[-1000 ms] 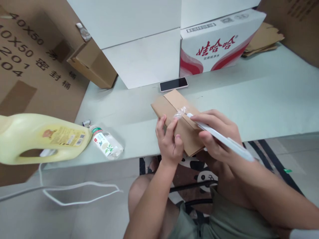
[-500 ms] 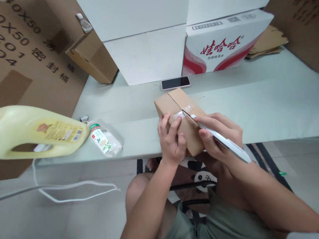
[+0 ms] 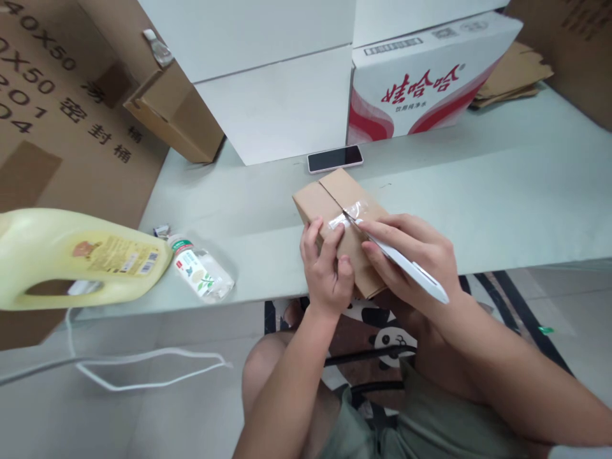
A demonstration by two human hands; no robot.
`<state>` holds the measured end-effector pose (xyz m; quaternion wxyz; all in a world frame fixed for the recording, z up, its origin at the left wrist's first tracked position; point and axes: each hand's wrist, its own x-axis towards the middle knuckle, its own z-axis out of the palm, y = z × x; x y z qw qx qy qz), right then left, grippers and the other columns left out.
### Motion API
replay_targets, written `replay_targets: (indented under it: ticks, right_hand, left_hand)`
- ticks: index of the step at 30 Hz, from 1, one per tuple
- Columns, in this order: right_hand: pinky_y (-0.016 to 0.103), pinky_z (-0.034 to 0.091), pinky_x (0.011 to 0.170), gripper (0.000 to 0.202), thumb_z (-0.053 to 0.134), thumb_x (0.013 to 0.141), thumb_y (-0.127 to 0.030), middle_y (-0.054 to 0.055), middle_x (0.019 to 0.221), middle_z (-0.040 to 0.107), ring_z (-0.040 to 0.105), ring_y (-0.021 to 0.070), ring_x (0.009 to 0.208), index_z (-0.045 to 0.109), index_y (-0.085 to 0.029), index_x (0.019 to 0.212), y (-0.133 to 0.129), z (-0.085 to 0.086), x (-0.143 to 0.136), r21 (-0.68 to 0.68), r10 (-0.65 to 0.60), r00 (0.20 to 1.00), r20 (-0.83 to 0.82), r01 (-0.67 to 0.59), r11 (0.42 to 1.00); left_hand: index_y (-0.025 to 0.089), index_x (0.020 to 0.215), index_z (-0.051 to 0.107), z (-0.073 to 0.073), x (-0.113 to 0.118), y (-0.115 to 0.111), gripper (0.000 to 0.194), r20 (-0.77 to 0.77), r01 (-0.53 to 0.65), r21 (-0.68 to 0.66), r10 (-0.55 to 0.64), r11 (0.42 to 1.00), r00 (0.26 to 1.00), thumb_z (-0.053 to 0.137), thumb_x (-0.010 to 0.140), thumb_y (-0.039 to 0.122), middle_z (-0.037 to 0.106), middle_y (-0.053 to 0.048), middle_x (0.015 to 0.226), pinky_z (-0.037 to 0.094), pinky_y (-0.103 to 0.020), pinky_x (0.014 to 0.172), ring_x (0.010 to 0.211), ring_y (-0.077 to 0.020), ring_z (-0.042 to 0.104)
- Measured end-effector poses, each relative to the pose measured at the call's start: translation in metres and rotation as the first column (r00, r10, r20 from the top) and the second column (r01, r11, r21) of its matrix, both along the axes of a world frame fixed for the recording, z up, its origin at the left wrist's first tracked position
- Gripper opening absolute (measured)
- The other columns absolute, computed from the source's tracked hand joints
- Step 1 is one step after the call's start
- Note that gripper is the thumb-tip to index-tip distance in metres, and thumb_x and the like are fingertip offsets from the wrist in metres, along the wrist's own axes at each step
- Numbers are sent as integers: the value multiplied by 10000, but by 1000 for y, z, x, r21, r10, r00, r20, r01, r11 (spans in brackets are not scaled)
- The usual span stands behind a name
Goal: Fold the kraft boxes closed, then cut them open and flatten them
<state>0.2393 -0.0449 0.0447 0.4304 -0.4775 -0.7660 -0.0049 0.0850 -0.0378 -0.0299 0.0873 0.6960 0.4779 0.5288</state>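
Observation:
A small brown cardboard box (image 3: 319, 199) rests at the table's front edge, its top seam running away from me. Clear tape (image 3: 356, 208) crosses that seam. My left hand (image 3: 329, 271) grips the near left side of the box, with fingertips on the top beside the tape. In my right hand (image 3: 418, 255) is a white-handled utility knife (image 3: 406, 262), held like a pen. Its blade tip touches the seam at the tape. The right hand's fingers hide part of the box's right side.
A phone (image 3: 335, 159) lies behind the box, before white cartons (image 3: 282, 115). To the left are a clear plastic bottle (image 3: 205, 274) and a yellow jug (image 3: 115, 255). Flattened cardboard (image 3: 514, 73) is at the back right. A white cable (image 3: 157, 350) hangs at lower left.
My right hand and the knife have moved slightly left and toward the seam, and the knife's handle end has dropped leftward. My left hand stays on the box.

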Motion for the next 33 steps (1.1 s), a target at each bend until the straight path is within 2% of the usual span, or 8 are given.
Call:
replay_targets:
  ticks: [7, 18, 22, 24, 26, 29, 31, 33]
  right_hand:
    - [334, 561, 741, 188, 574, 967, -275, 74, 1040, 766, 730, 212, 871, 723, -255, 1080, 0, -1, -2, 11, -30, 999, 40, 29, 1000]
    - [326, 541, 636, 184, 528, 958, -228, 50, 831, 703, 672, 179, 694, 707, -267, 950, -5, -3, 0, 49, 9, 996, -84, -5, 999]
    - [366, 542, 635, 265, 456, 1005, -391, 69, 855, 691, 672, 204, 717, 696, -284, 968, -3, -13, 5, 156, 4, 979, -202, 28, 987]
    - [363, 504, 544, 403, 341, 1019, -543, 47, 767, 635, 635, 201, 632, 658, -296, 984, 3, -20, 9, 326, 11, 942, -337, 105, 940]
    - [337, 441, 468, 491, 238, 1010, -637, 3, 662, 544, 558, 178, 511, 603, -310, 1028, 10, -27, 16, 369, 3, 875, -485, 202, 907]
    - [329, 446, 512, 405, 363, 993, -637, -26, 623, 532, 549, 168, 498, 575, -298, 1055, 22, -36, 31, 141, -159, 834, -529, 272, 952]
    - [345, 488, 597, 305, 516, 958, -541, -8, 684, 616, 610, 186, 588, 612, -273, 1067, 32, -45, 43, -66, -280, 881, -383, 276, 959]
    - [371, 522, 673, 296, 600, 897, -414, 40, 845, 709, 660, 219, 714, 648, -247, 1136, 45, -60, 56, -258, -291, 942, -165, 244, 935]
  left_hand:
    - [248, 1371, 563, -1, -1, 1, 463, -11, 5, 2, -5, 1000, 1000, 317, 1038, 454, 439, -132, 1505, 366, -525, 1175, 1425, -305, 423]
    - [243, 1349, 586, -1, 0, 2, 454, -11, -2, 31, 3, 1000, 1000, 330, 1036, 451, 446, -138, 1498, 388, -521, 1155, 1415, -317, 443]
    - [231, 1345, 593, -2, -1, 2, 476, -16, -26, 28, 27, 999, 1000, 310, 1036, 456, 465, -145, 1481, 389, -503, 1157, 1409, -305, 447]
    - [226, 1333, 605, -2, -2, 3, 475, -10, -34, 34, 35, 999, 999, 316, 1033, 455, 476, -147, 1470, 386, -497, 1157, 1405, -303, 448]
    - [223, 1324, 614, -1, -5, 5, 476, 0, -32, 48, 32, 998, 999, 324, 1028, 458, 479, -150, 1470, 391, -489, 1153, 1397, -299, 458]
    - [218, 1329, 615, -2, -14, 10, 499, 8, -7, 67, 6, 998, 1000, 307, 1029, 471, 481, -153, 1479, 389, -485, 1158, 1395, -291, 473]
    - [225, 1337, 614, -4, -25, 15, 507, 27, 30, 64, -32, 998, 999, 308, 1030, 488, 485, -145, 1490, 376, -486, 1172, 1413, -290, 466]
    - [248, 1343, 612, -7, -37, 23, 501, 77, 75, 35, -78, 997, 994, 347, 1020, 524, 475, -126, 1518, 371, -481, 1180, 1433, -293, 454]
